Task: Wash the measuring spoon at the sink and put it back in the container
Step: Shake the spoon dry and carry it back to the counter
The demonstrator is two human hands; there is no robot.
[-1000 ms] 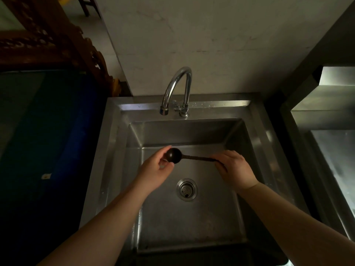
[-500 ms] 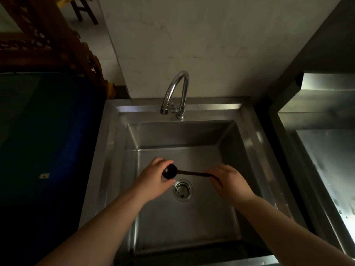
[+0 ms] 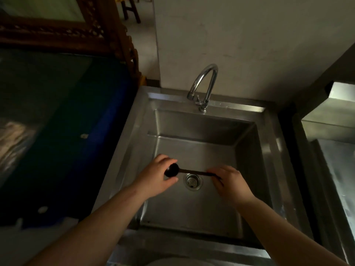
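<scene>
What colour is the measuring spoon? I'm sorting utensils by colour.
Dark, near black, bowl and handle alike: measuring spoon, seen in the dim head view, the only one.

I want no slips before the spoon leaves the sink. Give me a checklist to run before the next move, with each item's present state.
1. Measuring spoon held at both ends: ok. The left hand cups the bowl, the right hand grips the handle.
2. Spoon over the sink basin: ok, just left of the drain.
3. Faucet running: not ok for rinsing; no water stream shows.
4. Spoon under the spout: not ok, it sits well nearer the person.
5. Spoon clean: cannot tell, too dark.
6. Container ready: cannot tell, none recognisable in view.
</scene>
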